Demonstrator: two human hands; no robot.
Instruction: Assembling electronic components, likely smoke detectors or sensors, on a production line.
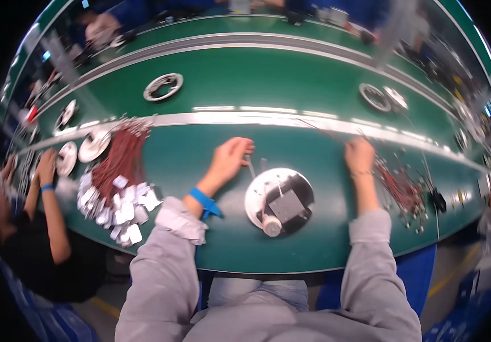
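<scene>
In front of me on the green bench lies a round white disc (255, 198), with a dark plate, a grey square box and a small white cylinder on it. My left hand (232, 158) is closed at its far left edge, fingers pinched on a short pale lead (250, 166) that runs toward the disc. Off to the right, my right hand (360, 155) is closed, and a thin dark red wire (320, 129) stretches from it up to the left. Its fingertips are blurred. A blue wrist strap (203, 202) sits on my left wrist.
On the left is a heap of red wires (121, 154) with white square tabs (125, 211). More red wires (402, 191) lie right of my right hand, beside a black tool (438, 200). Beyond the pale rail stands a white ring (163, 77). A co-worker's arm (54, 228) is at left.
</scene>
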